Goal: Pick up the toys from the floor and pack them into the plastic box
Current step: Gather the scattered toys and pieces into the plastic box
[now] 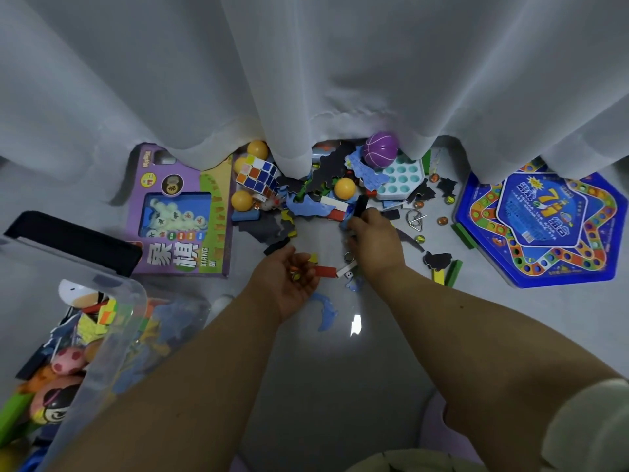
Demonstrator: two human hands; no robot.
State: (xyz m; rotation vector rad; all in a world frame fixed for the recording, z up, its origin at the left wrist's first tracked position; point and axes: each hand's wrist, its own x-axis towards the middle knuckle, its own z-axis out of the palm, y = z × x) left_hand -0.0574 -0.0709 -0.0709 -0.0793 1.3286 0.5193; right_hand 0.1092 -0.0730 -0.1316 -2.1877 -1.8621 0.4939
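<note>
We kneel over the toys (326, 199) scattered on the floor (326, 386) where it meets the hem of a white curtain (340, 80), gathering small pieces before they go into the plastic box (112, 321) at the floor's near left edge. Our left hand (292, 277) lies palm up, fingers loosely cupped, serving as a tray: a couple of marbles (295, 274) rest in it, and a red block (326, 270) lies at its fingertips. Our right hand (371, 240) reaches into the heap, fingers curled around a black block (360, 205) that stands up out of its grip; we judge it is collecting pieces to pass to the waiting palm, which saves trips to the box.

The box, clear-walled and open, already holds a good share: foam shapes, a pink ball and a painted round face show through its side, so the job looks partly done. Its dark lid (73, 238) lies just behind it.

Plenty remains along the curtain's edge: a puzzle cube (258, 177), orange balls (344, 188), a purple ball (380, 149) resting on a teal peg tray (401, 180), dark foam puzzle pieces and loose marbles. A purple chess set box (180, 212) lies toward the left, beside the plastic box, and a blue hexagonal game board (541, 226) lies at the right. These bulkier items will likely need both hands free.
</note>
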